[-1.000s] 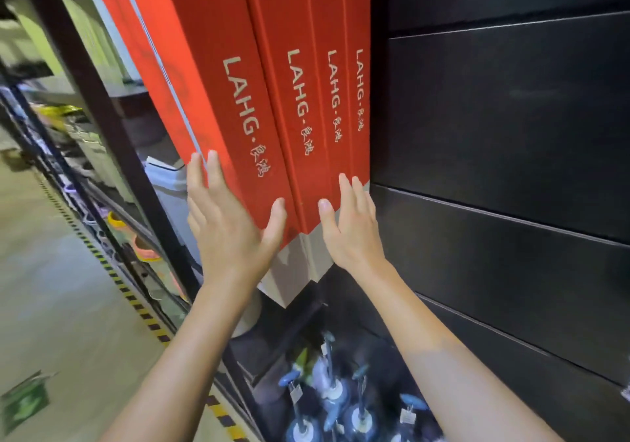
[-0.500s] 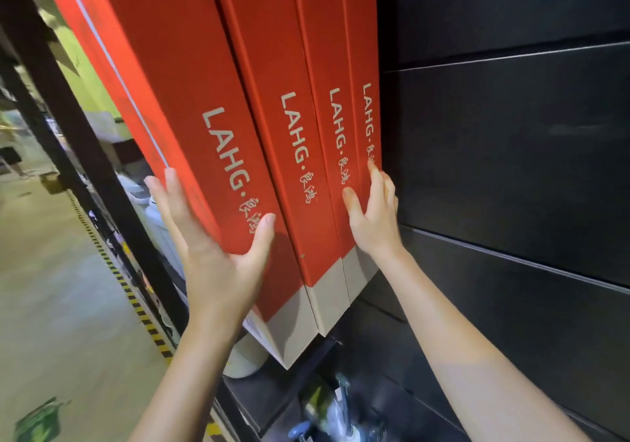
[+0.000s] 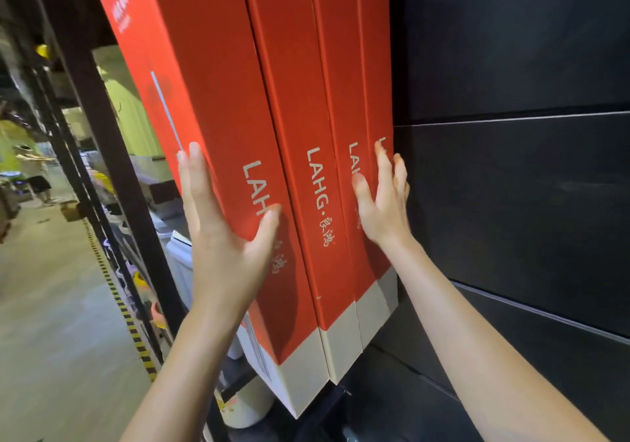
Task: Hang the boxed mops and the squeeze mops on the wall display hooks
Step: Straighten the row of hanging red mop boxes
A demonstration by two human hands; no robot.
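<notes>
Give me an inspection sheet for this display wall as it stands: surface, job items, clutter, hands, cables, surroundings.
Surface: dark panelled wall, bare to the right of the boxes; hooks not visible.
Job's things: four red boxed mops side by side, marked LAHG, pale bottom ends; squeeze mops not seen.
Clutter: white containers on lower shelving behind the boxes.
Hands: left hand holds the outermost box, thumb on its front, fingers flat on its side; right hand rests with straight fingers on the innermost boxes.
Cables: nothing seen.
Surroundings: aisle floor with striped tape, black rack upright.
</notes>
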